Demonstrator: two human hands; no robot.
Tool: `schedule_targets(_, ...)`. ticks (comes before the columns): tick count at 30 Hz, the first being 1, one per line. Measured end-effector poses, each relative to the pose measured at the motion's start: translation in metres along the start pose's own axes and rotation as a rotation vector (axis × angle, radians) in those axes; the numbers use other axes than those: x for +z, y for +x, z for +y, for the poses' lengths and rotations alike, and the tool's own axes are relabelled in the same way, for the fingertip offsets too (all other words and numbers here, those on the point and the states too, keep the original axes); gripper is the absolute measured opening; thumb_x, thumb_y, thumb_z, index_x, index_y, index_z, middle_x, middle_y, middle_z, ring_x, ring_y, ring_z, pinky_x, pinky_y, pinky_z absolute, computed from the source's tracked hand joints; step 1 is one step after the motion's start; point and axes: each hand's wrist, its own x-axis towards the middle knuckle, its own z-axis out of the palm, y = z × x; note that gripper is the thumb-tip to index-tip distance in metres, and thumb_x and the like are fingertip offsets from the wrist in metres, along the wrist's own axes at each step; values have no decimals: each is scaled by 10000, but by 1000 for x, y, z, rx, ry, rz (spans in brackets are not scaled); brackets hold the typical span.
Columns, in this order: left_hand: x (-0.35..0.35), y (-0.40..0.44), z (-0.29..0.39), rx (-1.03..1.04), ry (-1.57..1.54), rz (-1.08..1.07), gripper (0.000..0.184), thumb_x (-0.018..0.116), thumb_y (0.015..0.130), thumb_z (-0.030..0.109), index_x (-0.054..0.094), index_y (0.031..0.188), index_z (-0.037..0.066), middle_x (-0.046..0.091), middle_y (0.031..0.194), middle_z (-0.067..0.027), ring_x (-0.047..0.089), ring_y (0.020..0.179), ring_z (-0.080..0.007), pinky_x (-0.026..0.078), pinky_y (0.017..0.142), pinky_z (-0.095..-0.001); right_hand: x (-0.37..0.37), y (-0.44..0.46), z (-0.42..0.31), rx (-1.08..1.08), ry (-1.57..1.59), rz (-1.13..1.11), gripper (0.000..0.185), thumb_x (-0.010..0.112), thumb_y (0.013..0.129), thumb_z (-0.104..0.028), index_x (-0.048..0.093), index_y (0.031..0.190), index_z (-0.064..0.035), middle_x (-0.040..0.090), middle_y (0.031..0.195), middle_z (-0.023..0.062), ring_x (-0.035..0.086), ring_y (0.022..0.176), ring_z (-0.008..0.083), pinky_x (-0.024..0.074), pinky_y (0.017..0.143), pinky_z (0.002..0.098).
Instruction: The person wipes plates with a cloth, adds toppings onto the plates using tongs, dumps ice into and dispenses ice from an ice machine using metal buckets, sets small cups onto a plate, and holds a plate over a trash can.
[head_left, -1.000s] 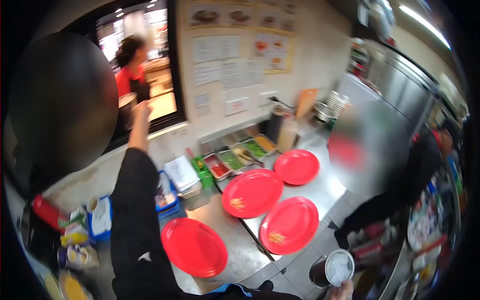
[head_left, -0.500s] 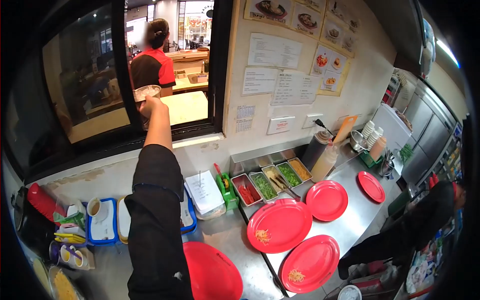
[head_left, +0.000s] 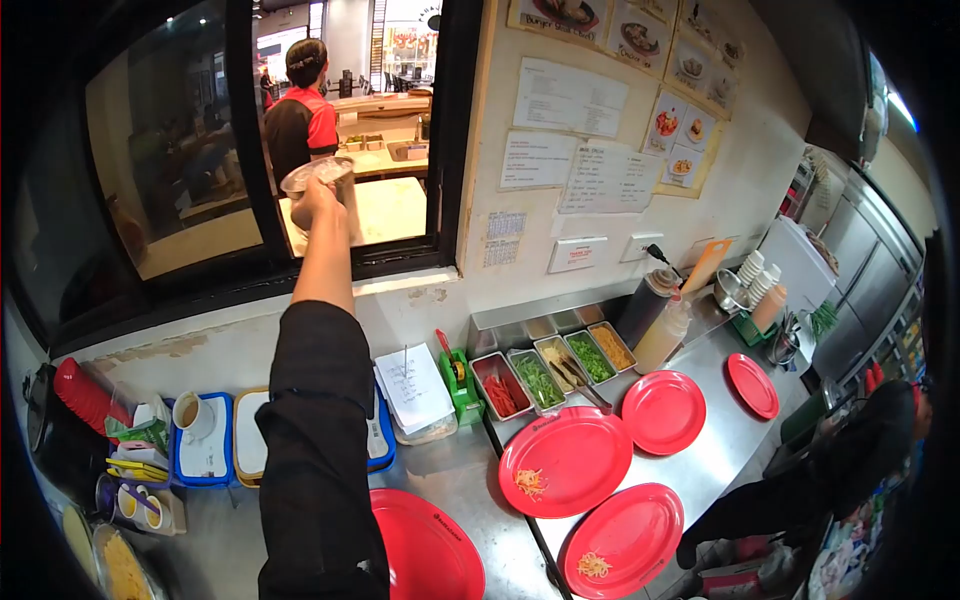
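left hand: gripping round-rimmed container by its near side | place: in pass-through window, seen against pale counter's far left corner | right hand: unseen, cannot tell | risk: one-handed long reach could tip it, spilling any contents

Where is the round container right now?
Upper left of the head view, the round container is in the left hand, at the open window.

Container in left grip
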Motion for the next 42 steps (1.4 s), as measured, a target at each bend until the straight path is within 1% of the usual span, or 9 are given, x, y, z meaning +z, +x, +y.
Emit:
schedule_targets(6,-17,-67,38,-152,-93,-306,119,674,699,8,558,700,-21,603,707,-89,607,568,-162,535,503,-208,-22,5,5,4,55,-20,178,479,704,-58,578,848,-24,571,828,74,551,714,185,460,616,332)
schedule_targets(15,-144,-199,126,-273,195,-910,56,628,757,31,575,769,20,589,703,-56,595,663,-121,488,566,-161,-119,48,31,42,174,15,177,480,700,-59,576,844,-24,568,810,73,547,692,181,452,592,326)
schedule_targets(21,-227,-359,117,-433,252,-1021,75,608,774,67,565,715,84,580,636,12,541,522,-47,472,472,-139,-226,121,68,40,337,112,176,481,698,-59,575,842,-25,566,798,72,545,678,179,447,575,321)
schedule_targets(22,-238,-384,106,-469,274,-1000,79,607,776,70,564,712,88,580,633,21,536,509,-39,468,466,-135,-244,132,65,43,374,182,52,495,682,-50,503,733,-55,503,734,48,512,633,171,442,546,314)
schedule_targets(23,-245,-411,92,-499,295,-981,84,606,778,72,563,709,93,580,630,30,530,496,-31,464,459,-132,-239,142,51,44,417,247,100,509,666,-40,430,623,-85,439,671,24,480,589,163,436,516,306)
schedule_targets(25,-257,-478,64,-553,304,-1019,100,610,776,74,561,694,103,578,618,35,528,491,-30,462,457,-132,-259,174,42,1,252,175,98,508,661,-35,426,639,-85,414,657,6,429,531,128,397,468,275)
schedule_targets(32,-259,-684,-71,-787,398,-1147,142,628,765,97,561,641,115,580,560,29,525,451,-40,435,445,-150,-267,279,-21,149,401,179,99,514,662,2,442,665,-66,419,631,6,447,525,121,426,484,248)
schedule_targets(37,-260,-763,-226,-1010,416,-1039,105,614,711,65,538,642,90,565,547,10,554,468,-76,433,433,-134,-268,383,-3,101,359,97,103,500,647,-16,485,748,-29,484,708,35,510,589,154,473,541,278)
schedule_targets(42,-282,-781,-378,-934,383,-954,162,552,723,107,458,594,136,416,547,26,391,505,-94,306,433,-202,-214,483,-51,112,369,125,59,509,655,-22,489,710,-33,484,681,30,474,553,126,433,495,258)
